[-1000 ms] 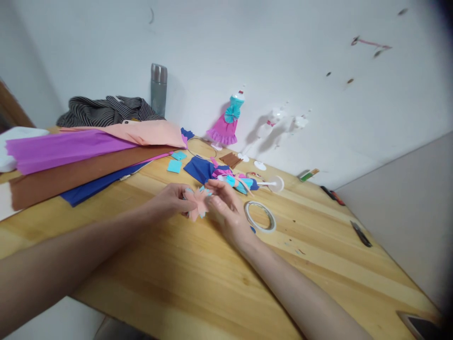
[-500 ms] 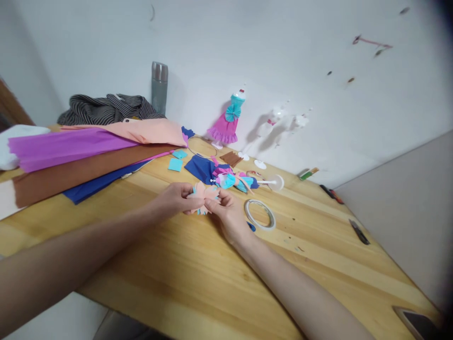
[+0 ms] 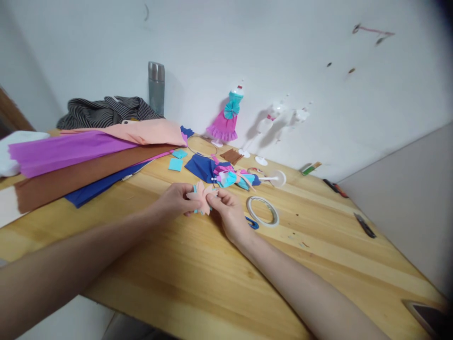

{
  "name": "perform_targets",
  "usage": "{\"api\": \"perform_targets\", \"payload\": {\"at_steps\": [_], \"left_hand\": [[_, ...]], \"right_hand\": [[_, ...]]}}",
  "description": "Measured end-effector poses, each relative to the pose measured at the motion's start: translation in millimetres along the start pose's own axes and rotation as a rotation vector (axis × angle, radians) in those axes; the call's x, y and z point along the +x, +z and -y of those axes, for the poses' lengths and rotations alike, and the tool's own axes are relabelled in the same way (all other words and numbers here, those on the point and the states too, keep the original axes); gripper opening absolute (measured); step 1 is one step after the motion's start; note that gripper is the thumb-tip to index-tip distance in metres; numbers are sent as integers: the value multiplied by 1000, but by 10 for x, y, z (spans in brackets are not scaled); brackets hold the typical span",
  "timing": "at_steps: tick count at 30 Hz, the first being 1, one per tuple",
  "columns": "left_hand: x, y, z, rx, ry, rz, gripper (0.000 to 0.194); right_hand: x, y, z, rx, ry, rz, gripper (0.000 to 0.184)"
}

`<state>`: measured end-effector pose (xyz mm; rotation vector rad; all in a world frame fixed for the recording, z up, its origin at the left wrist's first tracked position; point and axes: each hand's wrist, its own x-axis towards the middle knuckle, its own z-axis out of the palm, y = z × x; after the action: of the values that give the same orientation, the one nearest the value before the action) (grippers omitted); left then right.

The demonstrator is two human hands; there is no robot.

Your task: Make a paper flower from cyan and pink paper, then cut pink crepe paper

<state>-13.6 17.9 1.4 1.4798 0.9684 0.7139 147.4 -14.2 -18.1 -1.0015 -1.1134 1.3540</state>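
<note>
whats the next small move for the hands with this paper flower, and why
I'd probably have the right hand gently fan out the petals of the peach and light-blue paper flower while the left hand pinches its left side: the right thumb lies on the flower, and the light-blue layer peeks out only in bits.

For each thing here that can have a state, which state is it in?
Paper flower: petals spread, held
Left hand: gripping flower
Right hand: gripping flower
Pink-skirted mannequin: upright, dressed
Blue-dressed mannequin: lying down
Two white mannequins: upright, mostly undressed
Bottle: upright, capped
Striped cloth: heaped, crumpled
Tape roll: lying flat
Black cutter: flat, blade unclear
Peach sheet: draped, creased
</note>
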Motion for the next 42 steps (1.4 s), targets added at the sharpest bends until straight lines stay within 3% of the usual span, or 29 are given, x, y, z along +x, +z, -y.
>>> {"api": "perform_targets", "payload": {"at_steps": [6,10,18,22,28,32,35,38,42], "left_hand": [[-10,-25,-10,-20,-10,33,14],[-23,-40,-46,-3,-15,72,11],[-34,-34,-86,-259,-96,88,27],[-23,-19,-44,-160,-26,98,26],[-2,-2,-21,-39,27,74,10],[-2,7,-13,4,116,54,11],[1,11,4,-32,158,-1,27],[-4,12,10,11,192,-24,39],[-25,15,12,127,331,-85,31]], "right_hand": [[-1,-28,60,-59,-60,-36,33],[18,-42,54,-116,-7,-39,31],[13,-48,8,-41,-28,-107,27],[-22,-21,74,-104,-94,-127,23],[-51,-11,113,-108,-64,-52,28],[-36,-24,81,-176,-28,17,26],[-22,-38,59,-218,-110,-20,19],[-35,-47,83,-358,-292,-115,15],[-95,-34,196,-597,-596,-101,10]]}}
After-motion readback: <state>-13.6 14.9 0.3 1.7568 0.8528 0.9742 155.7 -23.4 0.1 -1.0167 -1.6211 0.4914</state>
